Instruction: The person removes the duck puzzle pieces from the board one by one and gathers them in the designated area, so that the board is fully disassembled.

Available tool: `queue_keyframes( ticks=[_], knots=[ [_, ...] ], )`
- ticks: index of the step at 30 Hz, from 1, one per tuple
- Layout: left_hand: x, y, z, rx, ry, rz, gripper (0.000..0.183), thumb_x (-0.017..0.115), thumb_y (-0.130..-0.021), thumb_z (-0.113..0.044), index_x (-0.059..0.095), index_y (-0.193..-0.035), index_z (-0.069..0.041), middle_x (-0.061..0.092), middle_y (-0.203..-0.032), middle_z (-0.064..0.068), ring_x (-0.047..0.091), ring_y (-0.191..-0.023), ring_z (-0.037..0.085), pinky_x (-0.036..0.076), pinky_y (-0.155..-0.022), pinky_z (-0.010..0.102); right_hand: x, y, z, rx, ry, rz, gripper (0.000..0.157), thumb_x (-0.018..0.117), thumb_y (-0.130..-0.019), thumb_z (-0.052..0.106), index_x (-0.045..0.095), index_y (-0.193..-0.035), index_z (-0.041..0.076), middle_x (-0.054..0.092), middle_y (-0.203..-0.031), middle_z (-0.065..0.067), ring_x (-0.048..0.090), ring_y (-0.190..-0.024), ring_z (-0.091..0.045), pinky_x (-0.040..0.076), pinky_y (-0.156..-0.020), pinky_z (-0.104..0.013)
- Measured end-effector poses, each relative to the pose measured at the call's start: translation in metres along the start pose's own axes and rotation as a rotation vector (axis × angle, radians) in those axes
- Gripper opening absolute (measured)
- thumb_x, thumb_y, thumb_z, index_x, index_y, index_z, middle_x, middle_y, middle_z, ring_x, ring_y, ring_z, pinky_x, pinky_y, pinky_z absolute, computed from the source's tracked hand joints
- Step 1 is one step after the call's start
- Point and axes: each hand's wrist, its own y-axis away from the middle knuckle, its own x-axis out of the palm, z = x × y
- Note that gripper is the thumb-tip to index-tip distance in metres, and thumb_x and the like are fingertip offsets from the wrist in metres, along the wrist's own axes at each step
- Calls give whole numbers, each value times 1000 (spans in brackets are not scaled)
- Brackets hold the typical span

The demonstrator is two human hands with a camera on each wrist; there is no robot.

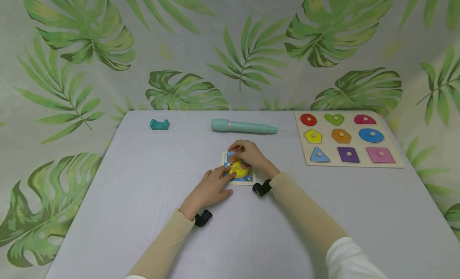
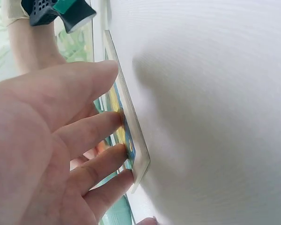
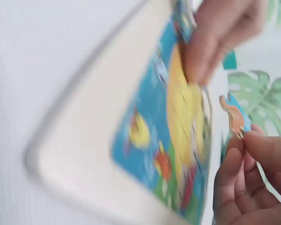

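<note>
A small wooden jigsaw board [image 1: 236,182] with a yellow duck-like picture lies on the white table in the head view. My left hand [image 1: 210,189] rests its fingertips on the board's left side, fingers fairly straight. In the left wrist view the fingers [image 2: 91,133] touch the picture, and the thumb stands apart over the near edge. My right hand [image 1: 251,156] is above the board's upper part. Between its thumb and fingers it pinches an orange-and-blue jigsaw piece [image 3: 236,118], held up off the board. Part of the picture is hidden under the hands.
Behind the board lies a teal flashlight-shaped cylinder [image 1: 244,127]. A small teal U-shaped holder [image 1: 159,125] sits at the back left. At the back right is a wooden shape-puzzle board [image 1: 332,154] with several knobbed coloured shapes. A leaf-printed cloth [image 1: 194,51] hangs behind the table.
</note>
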Motion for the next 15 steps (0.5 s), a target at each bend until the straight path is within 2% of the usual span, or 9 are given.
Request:
queue_keyframes(
  ticks=[5, 6, 10, 15],
  knots=[
    [0, -1, -2, -27, 3, 25, 55, 64, -93, -31, 48, -141, -9, 39, -146, 15, 32, -135, 29, 26, -105, 59, -29, 11, -13, 97, -52, -19, 19, 61, -90, 2, 68, -108, -2, 63, -96, -13, 56, -81, -22, 48, -73, -29],
    [0, -1, -3, -32, 4, 29, 56, 63, -93, -32, 48, -142, -9, 38, -146, 15, 32, -135, 30, 26, -105, 58, -34, 11, -22, 116, -50, -29, 19, 62, -90, 3, 68, -108, -2, 63, -95, -11, 55, -80, -20, 48, -71, -27],
    [0, -2, -3, -36, 3, 29, 56, 63, -93, -32, 47, -142, -9, 37, -147, 15, 31, -136, 30, 26, -105, 58, -54, 21, -31, 203, -62, -78, 20, 60, -89, 1, 67, -107, -5, 62, -92, -13, 52, -76, -21, 47, -67, -27],
    [1, -2, -3, -43, 19, 25, 55, 64, -93, -31, 49, -141, -8, 38, -147, 15, 32, -135, 30, 25, -105, 59, -63, 28, -41, 253, 20, -109, 19, 59, -85, 0, 67, -102, -5, 61, -85, -11, 51, -72, -19, 46, -64, -25]
  ],
)
